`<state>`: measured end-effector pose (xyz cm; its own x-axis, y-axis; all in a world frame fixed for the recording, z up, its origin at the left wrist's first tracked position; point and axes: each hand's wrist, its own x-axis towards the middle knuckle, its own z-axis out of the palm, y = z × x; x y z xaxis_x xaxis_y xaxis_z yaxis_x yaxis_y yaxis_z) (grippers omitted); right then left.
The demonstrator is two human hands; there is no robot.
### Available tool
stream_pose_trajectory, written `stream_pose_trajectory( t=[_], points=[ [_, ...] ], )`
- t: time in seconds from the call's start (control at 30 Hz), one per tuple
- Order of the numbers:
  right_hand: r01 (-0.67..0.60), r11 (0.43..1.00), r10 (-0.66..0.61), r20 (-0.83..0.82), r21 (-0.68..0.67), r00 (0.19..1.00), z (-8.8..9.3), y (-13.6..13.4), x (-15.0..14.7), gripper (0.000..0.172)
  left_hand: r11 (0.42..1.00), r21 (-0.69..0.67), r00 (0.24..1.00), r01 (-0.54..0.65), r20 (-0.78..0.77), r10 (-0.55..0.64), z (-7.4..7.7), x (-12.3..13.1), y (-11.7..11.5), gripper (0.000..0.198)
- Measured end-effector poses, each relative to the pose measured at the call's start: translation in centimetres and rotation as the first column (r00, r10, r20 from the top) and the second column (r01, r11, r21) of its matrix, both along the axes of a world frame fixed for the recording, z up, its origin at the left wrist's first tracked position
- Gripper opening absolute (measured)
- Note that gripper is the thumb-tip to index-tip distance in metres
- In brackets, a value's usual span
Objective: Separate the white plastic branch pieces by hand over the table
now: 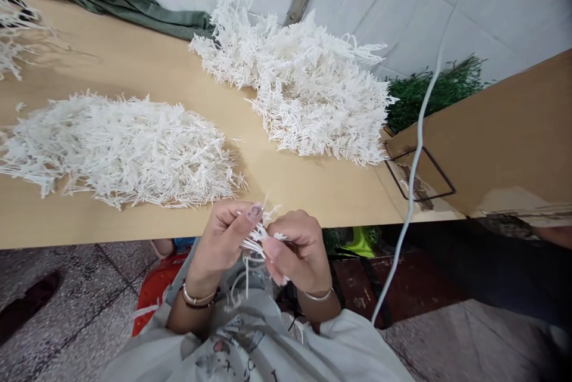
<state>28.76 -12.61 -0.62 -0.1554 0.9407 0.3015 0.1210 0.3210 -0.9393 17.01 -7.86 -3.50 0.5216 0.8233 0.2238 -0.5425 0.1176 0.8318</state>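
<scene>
Close to my body, just over the table's near edge, my left hand [230, 233] pinches a small bunch of white branched plastic sprigs [254, 242]. My right hand [299, 248] is closed on the other side of the same bunch, thumb and fingers pressed together. A few thin white stems stick out between the two hands, and a loop of pale strand hangs below them. Behind my left hand lies a wide pile of white sprigs [129, 149]. A taller, fluffier white pile [313, 84] stands farther back against the tiled wall.
A tan table [277, 179] runs across the view. Dark green cloth [116, 0] lies along the wall. At the right are a cardboard box [500, 137], green plastic foliage [440, 87] and a hanging white cable [417, 149]. Part of another person shows at the far right.
</scene>
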Motion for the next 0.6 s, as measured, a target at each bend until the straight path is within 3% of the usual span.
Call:
stream_pose_trajectory(
  t=[0.07, 0.17, 0.23, 0.27, 0.33, 0.4, 0.5, 0.6],
  points=[
    [-0.085, 0.996, 0.082, -0.137, -0.022, 0.987, -0.6, 0.0, -0.1, 0.044, 0.995, -0.080, 0.989, 0.051, 0.144, -0.039, 0.0, 1.1, -0.2, 0.056],
    [-0.201, 0.978, 0.207, -0.387, 0.055, 0.899, -1.5, 0.2, -0.2, 0.048, 0.984, -0.152, 0.975, 0.094, 0.212, -0.061, 0.0, 1.9, 0.7, 0.057],
    [-0.177, 0.975, 0.219, -0.500, 0.130, 0.838, -1.7, 0.2, -0.3, 0.051, 0.974, -0.202, 0.968, 0.103, 0.247, -0.051, -0.1, 1.6, 1.5, 0.056],
    [-0.128, 0.982, 0.181, -0.502, 0.139, 0.845, -1.8, 0.2, -0.3, 0.050, 0.972, -0.213, 0.963, 0.096, 0.267, -0.036, -0.1, 1.3, 1.8, 0.055],
    [0.019, 0.996, 0.018, -0.397, 0.090, 0.918, -1.6, 0.0, -0.3, 0.044, 0.984, -0.180, 0.964, 0.015, 0.264, 0.033, 0.0, 0.3, 1.9, 0.050],
    [0.122, 0.990, -0.103, -0.232, 0.069, 0.967, -1.2, 0.1, -0.2, 0.037, 0.995, -0.029, 0.983, -0.099, 0.152, 0.102, 0.2, -0.5, 1.3, 0.043],
    [0.129, 0.984, -0.121, -0.065, 0.125, 0.990, -0.6, 0.3, -0.2, 0.035, 0.954, 0.255, 0.979, -0.157, -0.089, 0.184, 0.2, -1.2, 0.3, 0.038],
    [0.159, 0.976, -0.170, 0.064, 0.148, 0.983, 0.1, 0.4, -0.3, 0.036, 0.922, 0.342, 0.955, -0.183, -0.161, 0.249, 0.1, -1.1, 0.0, 0.040]
  ],
)
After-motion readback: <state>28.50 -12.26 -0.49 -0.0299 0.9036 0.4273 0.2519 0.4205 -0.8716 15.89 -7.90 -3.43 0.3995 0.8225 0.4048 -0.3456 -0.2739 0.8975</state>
